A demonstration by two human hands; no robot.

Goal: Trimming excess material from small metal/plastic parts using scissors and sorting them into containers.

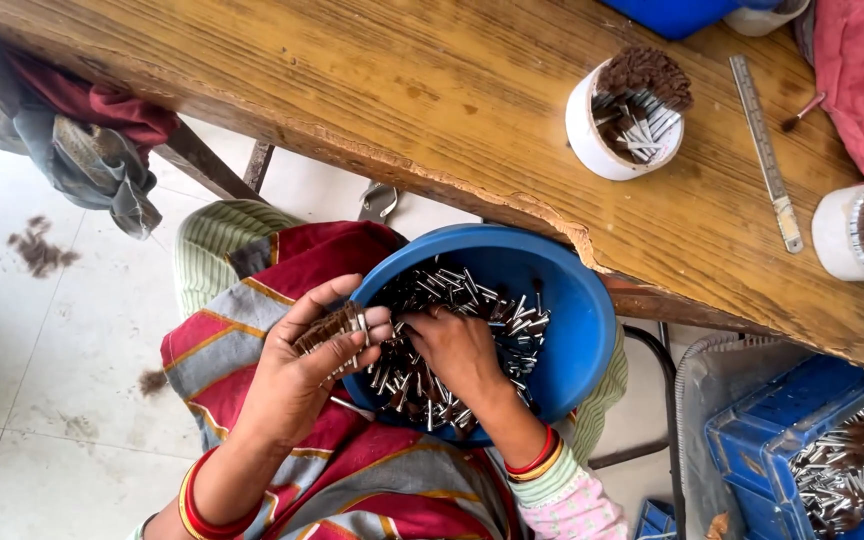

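Left hand (297, 375) clenched around a bundle of small brushes (332, 328); right hand (457, 350) dug into the metal-ferruled brushes (452, 335) heaped in the blue bowl (562, 300) on the lap.

The fanned bundle could slip if the grip loosens; whether the right fingers grasp anything I cannot tell; the bowl sits tucked against the wooden table (352, 90), whose chipped edge crowds it; a white cup (612, 130), a steel ruler (767, 150) and a blue crate (802, 440) stand near.

Red bangles, pink floral sleeve

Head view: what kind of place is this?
Probably a small hand-assembly workshop for brushes. A blue bowl of metal ferrules sits on the lap, white cups of tufted pieces stand on a rough wooden bench, and a blue crate holds more.
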